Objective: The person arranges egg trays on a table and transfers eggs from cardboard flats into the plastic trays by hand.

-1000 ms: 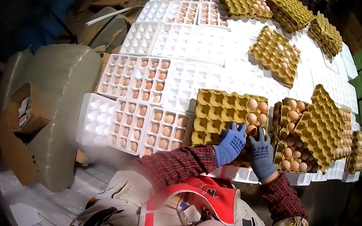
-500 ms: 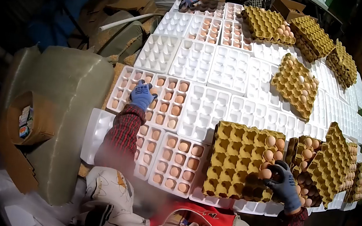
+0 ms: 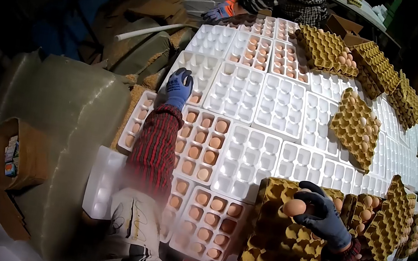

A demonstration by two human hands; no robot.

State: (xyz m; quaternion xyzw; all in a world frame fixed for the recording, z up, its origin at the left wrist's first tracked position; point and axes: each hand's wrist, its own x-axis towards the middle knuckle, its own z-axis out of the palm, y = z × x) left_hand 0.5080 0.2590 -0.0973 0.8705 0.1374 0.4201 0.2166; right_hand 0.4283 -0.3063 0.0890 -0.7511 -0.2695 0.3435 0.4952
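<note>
My left hand [image 3: 179, 88], in a blue glove, reaches over the white foam tray [image 3: 206, 66] on the left, fingers curled; whatever is in them is hidden. One brown egg [image 3: 195, 96] sits in that tray beside the hand. In my right hand [image 3: 328, 218], gloved in grey-blue, a brown egg [image 3: 294, 207] is held above the yellow pulp tray [image 3: 268, 240]. Several eggs rest at that tray's far right side, partly covered by the hand. Nearer me, white trays [image 3: 220, 175] hold rows of brown eggs.
Opposite, a co-worker's gloved hand [image 3: 219, 10] is at the far trays. Another pulp tray [image 3: 353, 127] with several eggs lies at centre right. Stacked pulp trays [image 3: 377, 67] stand behind it, and egg-filled stacks [image 3: 395, 222] at the right. A large wrapped bale [image 3: 59, 149] is on the left.
My left hand has moved from the egg-filled tray to the tray beyond it. My right hand has raised the egg off the pulp tray. The view has shifted left.
</note>
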